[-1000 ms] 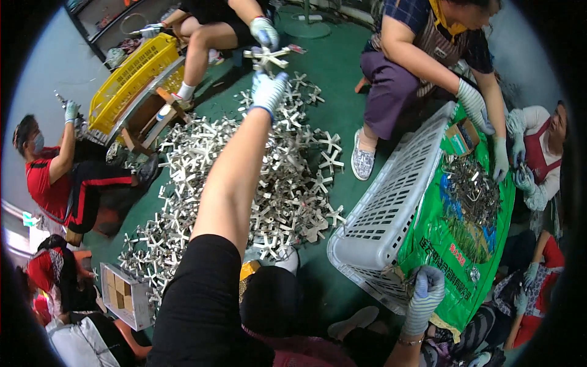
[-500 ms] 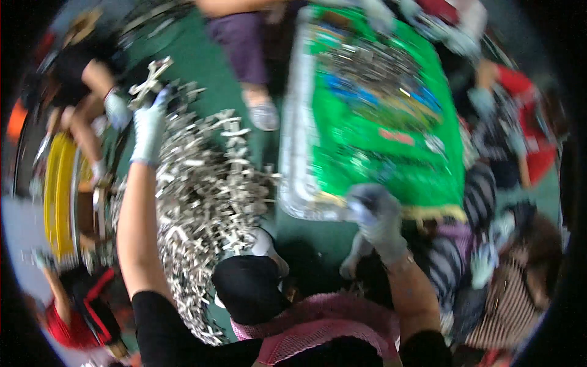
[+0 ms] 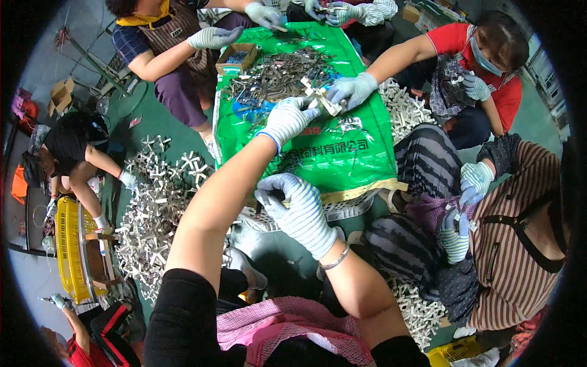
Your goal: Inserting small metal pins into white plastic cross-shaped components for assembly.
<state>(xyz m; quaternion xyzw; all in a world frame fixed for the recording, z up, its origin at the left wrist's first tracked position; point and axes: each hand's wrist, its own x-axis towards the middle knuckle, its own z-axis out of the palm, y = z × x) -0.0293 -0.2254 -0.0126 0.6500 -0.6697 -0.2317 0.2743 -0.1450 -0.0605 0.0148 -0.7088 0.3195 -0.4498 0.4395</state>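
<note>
My left hand (image 3: 286,124), in a striped white glove, reaches over the green plastic sheet (image 3: 361,160). Its fingers are closed at the near end of a small bunch of pale metal cross-shaped pieces (image 3: 322,101). A co-worker's gloved hand (image 3: 353,90) meets the same pieces from the right. Closer to me, my right hand (image 3: 298,211) is curled shut by the sheet's front edge; what lies inside its fingers is hidden. Past my left hand, dark metal parts (image 3: 287,73) are heaped on the sheet.
The sheet covers an upturned white plastic basket (image 3: 342,209). A cardboard box (image 3: 237,58) sits on its far left corner. Cross-shaped pieces are piled on the floor at left (image 3: 150,229) and right (image 3: 403,113). Co-workers sit around; a yellow crate (image 3: 72,251) stands far left.
My left hand has come from above the left floor pile to the green sheet, carrying the cross-shaped pieces. My right hand has moved left along the front edge. The view has shifted.
</note>
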